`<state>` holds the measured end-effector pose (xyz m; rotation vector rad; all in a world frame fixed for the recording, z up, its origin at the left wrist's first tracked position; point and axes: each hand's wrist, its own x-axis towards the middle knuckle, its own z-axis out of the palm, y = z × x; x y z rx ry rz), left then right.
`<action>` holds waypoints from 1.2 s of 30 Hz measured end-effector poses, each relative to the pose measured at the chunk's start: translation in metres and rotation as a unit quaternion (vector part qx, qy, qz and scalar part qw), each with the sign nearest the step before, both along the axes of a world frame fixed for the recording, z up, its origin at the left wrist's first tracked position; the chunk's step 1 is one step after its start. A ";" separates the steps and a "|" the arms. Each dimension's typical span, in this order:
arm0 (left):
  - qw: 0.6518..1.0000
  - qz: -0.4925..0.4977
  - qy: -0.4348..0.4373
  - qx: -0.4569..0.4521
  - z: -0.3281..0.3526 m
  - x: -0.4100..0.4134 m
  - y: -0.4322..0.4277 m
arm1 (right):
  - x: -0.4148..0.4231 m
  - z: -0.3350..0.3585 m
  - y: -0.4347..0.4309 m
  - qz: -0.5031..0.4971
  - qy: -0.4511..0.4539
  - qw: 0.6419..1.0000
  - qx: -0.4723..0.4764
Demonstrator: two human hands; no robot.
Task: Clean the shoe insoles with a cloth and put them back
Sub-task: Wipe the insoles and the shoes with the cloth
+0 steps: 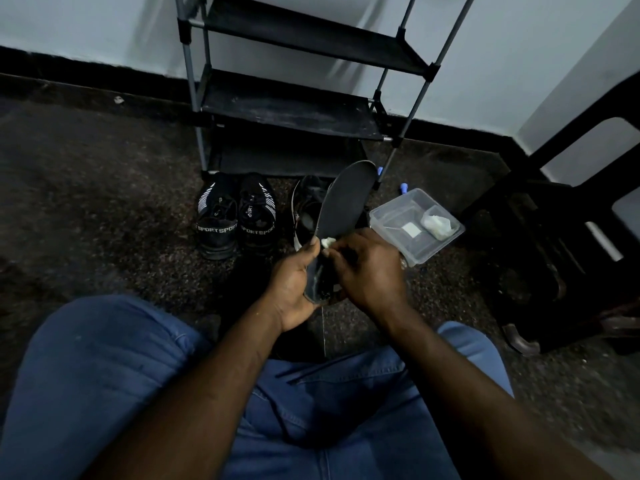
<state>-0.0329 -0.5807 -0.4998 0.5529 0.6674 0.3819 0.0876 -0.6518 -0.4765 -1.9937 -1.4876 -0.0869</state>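
Toward the lower left of the frame, a knee in blue jeans [104, 375] fills the foreground. Left of centre, a pair of black shoes [235, 216] marked SPORT stands side by side on the dark floor, heels toward the camera, at the foot of a black shoe rack [294, 109] against the pale wall. Just right of the pair sits a third dark shoe [304, 209] with a pale sole edge, partly hidden.

At centre, the left hand [294, 282] grasps the near end of a dark insole [346, 202], fingers curled under it and thumb pressed along its edge. The insole is held in the air, rising away from the camera, with its far tip in front of the rack's lowest shelf. The right hand [367, 268] pinches a small white cloth [328, 242] in its fingertips, against the insole just beside the left thumb.

Right of the hands, a clear plastic container [394, 216] rests on the floor with a white wad [438, 225] in it. At the far right stands a dark chair [554, 237].
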 end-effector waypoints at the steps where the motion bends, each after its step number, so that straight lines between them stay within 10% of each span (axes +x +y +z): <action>1: 1.000 0.004 -0.001 -0.003 0.000 0.000 0.001 | 0.001 -0.001 0.000 0.007 0.005 1.000 -0.001; 36: 1.000 0.017 0.000 -0.023 0.009 0.000 -0.007 | 0.003 -0.002 -0.010 0.010 -0.104 0.992 -0.065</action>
